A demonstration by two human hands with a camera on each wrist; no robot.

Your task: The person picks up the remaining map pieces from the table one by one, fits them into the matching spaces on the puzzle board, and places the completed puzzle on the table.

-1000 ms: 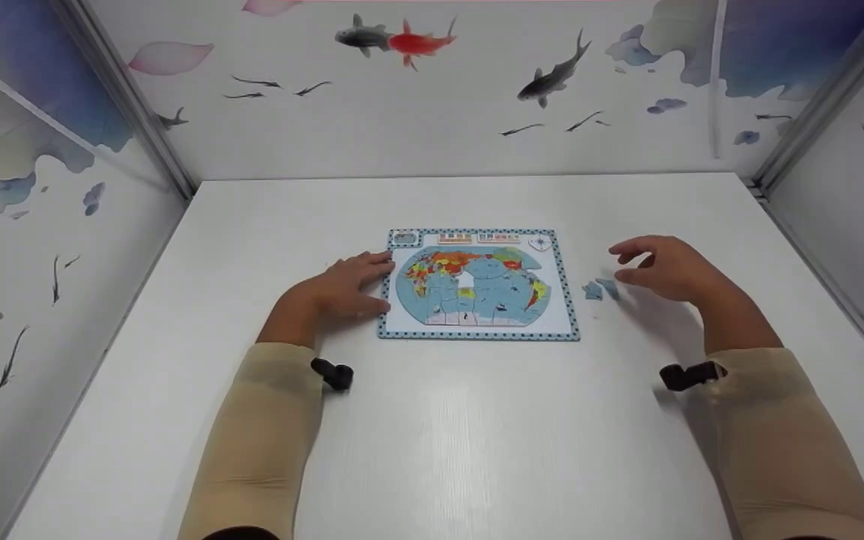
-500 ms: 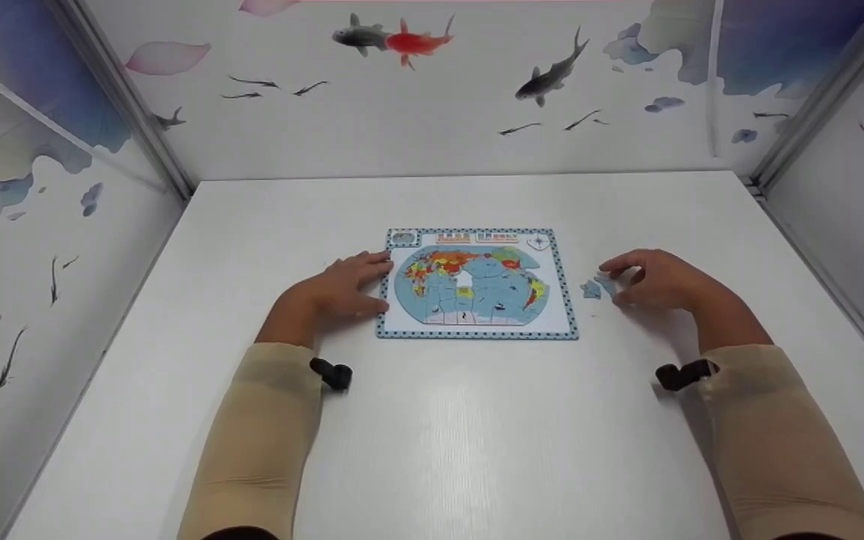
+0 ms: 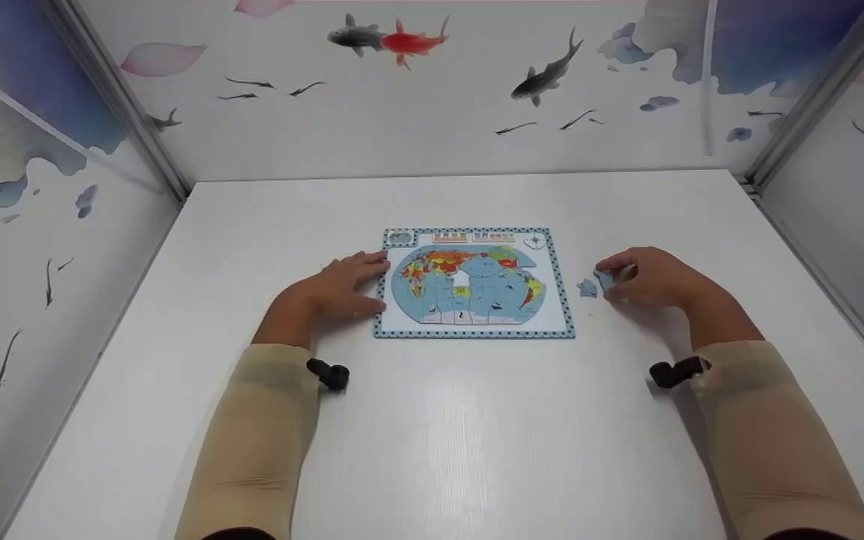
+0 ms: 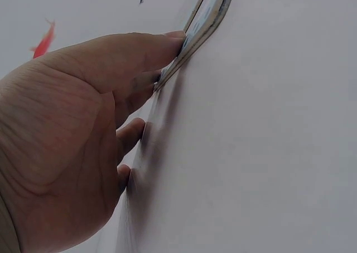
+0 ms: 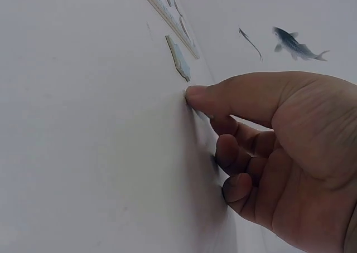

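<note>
Left hand point(image 3: 338, 289) is resting against board point(image 3: 550, 311) at 9 o'clock, fingers spread. Right hand point(image 3: 649, 277), well apart, is pinching blue piece point(image 3: 604, 280) off board's 3 o'clock. Second piece point(image 3: 588, 288) is lying between. Board is sitting on table point(image 3: 477, 435), white gap point(image 3: 461, 278) showing.

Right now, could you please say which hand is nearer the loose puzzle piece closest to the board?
The right hand, just right of that piece; the left hand is across the board, at its left edge.
</note>
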